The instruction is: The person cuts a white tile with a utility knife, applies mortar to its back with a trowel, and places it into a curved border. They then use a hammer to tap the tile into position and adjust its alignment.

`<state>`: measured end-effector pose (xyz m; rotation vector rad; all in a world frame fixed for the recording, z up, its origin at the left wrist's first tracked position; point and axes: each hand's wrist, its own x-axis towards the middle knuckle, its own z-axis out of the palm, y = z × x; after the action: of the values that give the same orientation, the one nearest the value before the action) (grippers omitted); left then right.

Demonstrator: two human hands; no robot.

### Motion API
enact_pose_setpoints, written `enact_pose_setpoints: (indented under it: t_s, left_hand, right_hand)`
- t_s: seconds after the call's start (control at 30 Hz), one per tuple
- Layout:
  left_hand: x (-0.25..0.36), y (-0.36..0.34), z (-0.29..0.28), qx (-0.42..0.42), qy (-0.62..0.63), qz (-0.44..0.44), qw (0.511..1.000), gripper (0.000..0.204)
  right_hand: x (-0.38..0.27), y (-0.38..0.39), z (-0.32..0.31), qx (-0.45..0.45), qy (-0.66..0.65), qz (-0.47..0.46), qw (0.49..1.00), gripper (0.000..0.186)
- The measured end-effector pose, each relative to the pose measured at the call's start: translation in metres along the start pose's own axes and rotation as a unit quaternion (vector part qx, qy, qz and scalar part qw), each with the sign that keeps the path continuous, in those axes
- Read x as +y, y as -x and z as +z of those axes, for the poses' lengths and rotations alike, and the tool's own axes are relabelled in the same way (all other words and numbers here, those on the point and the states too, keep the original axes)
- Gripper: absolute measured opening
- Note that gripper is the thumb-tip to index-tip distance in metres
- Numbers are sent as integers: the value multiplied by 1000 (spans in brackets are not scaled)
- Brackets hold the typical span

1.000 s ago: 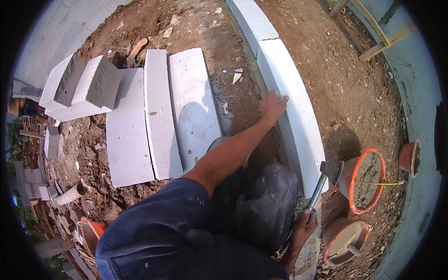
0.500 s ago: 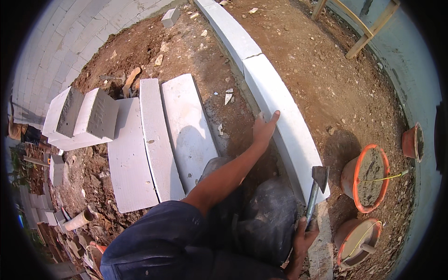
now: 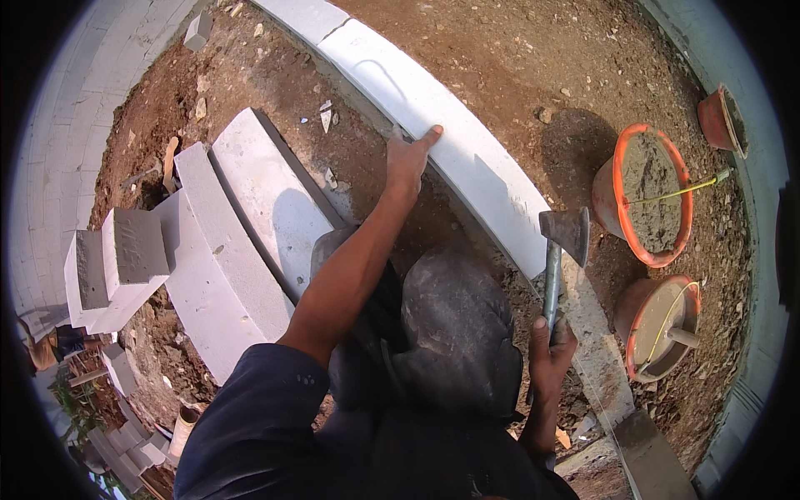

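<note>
My left hand point(image 3: 410, 158) rests on the near edge of a long white lightweight block point(image 3: 454, 125) laid in a row. Its thumb stretches over the block's top, while the other fingers sit apart from it against the side and are partly hidden. My right hand point(image 3: 550, 354) is wrapped round the metal handle of a hatchet point(image 3: 553, 275). The hatchet stands head up, its wide dark head close by the block's near end. In this view I cannot tell whether the head touches the block.
Loose long white blocks point(image 3: 271, 200) lie to my left, with stacked blocks point(image 3: 125, 258) beyond them. At right stand an orange-rimmed bucket point(image 3: 618, 187) of grey mix, another bucket point(image 3: 629, 321) and a smaller bucket point(image 3: 715, 121). A mortar-covered strip point(image 3: 600, 358) continues from the row.
My view has turned, so the row and buckets sit higher in the picture. My left hand stays on the block's edge, and my right hand still grips the hatchet near the block's end.
</note>
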<state>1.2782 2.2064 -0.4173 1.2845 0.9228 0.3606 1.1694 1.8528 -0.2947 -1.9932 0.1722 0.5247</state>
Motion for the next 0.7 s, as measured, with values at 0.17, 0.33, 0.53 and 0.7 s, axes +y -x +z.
enact_pose_setpoints:
  t_s: [0.17,0.33,0.53,0.7]
  left_hand:
    - [13,27,19,22,-80,-47,995,74]
    - [23,64,12,-108,-16,-116,987,79]
    - [19,75,14,-153,-25,-117,981,92]
    - [6,68,13,-123,-44,-91,987,103]
  right_hand:
    - [2,-10,-34,38,-3,9,999,31]
    - [6,-11,-47,69,27,42,996,31]
    - [9,-4,-37,74,-36,73,994,31]
    - [4,-5,-21,59,-90,92,990,31]
